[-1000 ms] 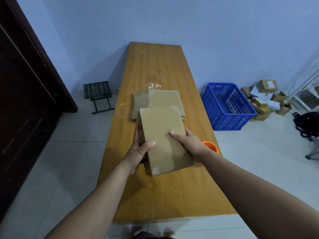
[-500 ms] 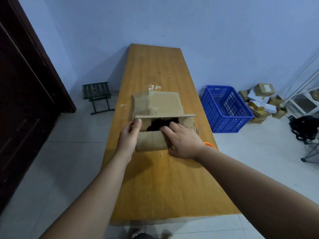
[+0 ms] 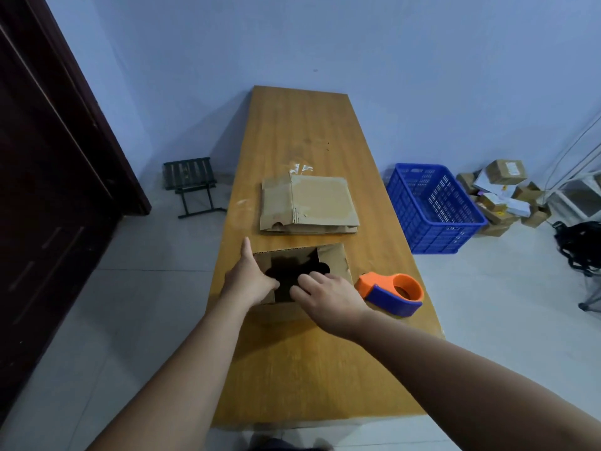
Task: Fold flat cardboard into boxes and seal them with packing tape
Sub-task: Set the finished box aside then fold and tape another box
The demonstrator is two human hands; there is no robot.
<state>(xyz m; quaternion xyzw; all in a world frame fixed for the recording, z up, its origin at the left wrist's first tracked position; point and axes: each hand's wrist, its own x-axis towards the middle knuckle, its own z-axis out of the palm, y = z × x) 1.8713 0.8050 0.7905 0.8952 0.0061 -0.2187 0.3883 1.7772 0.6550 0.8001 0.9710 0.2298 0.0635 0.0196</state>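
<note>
The long wooden table (image 3: 299,131) fills my view, with a blue crate (image 3: 432,206) on the floor to its right. A stack of flat cardboard (image 3: 322,203) lies mid-table, and just nearer me stands the box (image 3: 336,260), opened into a tube with its dark mouth facing up. The tape dispenser (image 3: 390,292) sits just beside it on the right, untouched. My left hand (image 3: 248,281) grips the box's left wall, thumb outside and fingers inside. My right hand (image 3: 328,297) curls its fingertips into the opening, though I cannot tell whether it holds a flap. I judge I'm squaring the box. Next I'd fold the flaps shut, then reach right for the tape.
</note>
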